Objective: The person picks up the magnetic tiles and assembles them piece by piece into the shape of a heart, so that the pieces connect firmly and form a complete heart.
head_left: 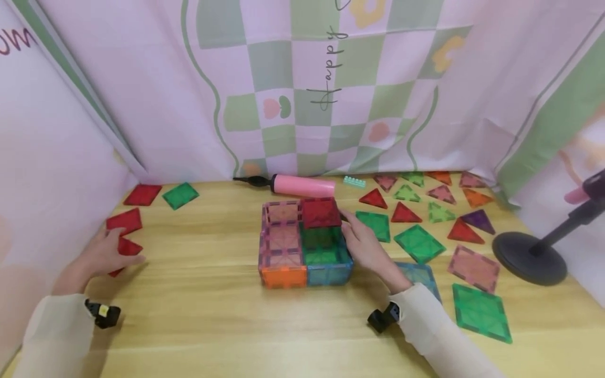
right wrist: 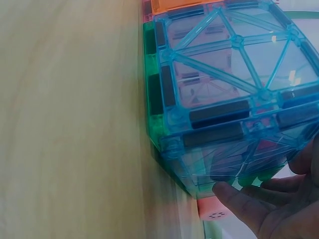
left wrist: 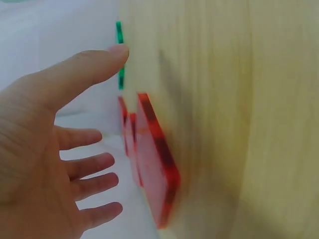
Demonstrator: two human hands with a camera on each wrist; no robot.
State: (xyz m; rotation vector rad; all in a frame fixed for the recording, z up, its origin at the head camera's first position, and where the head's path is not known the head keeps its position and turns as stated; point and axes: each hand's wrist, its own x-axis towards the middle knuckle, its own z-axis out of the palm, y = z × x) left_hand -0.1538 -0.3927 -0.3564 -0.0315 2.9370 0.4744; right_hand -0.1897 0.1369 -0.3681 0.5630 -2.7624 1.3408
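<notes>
- Head view: we see the left hand (head_left: 106,251) over the red tiles (head_left: 125,220) near the left edge of the tabletop (head_left: 203,325).
- From the left wrist, we find that hand released, thumb held wide of its parted fingers, just beside the tiles and holding nothing.
- We see the right hand (head_left: 366,244) at the right side of a box (head_left: 306,275) of see-through coloured tiles, which stands mid-tabletop; its fingers are extended along that side, rather than clenched.
- A red square (head_left: 321,212) covers the box's back right part, by the right fingertips; we cannot tell whether they touch it.
- On the curtain (head_left: 326,142) behind, we read "Happy", running sideways up the cloth.
- At the far left we make out red lettering (head_left: 18,41), cut off by the edge.
</notes>
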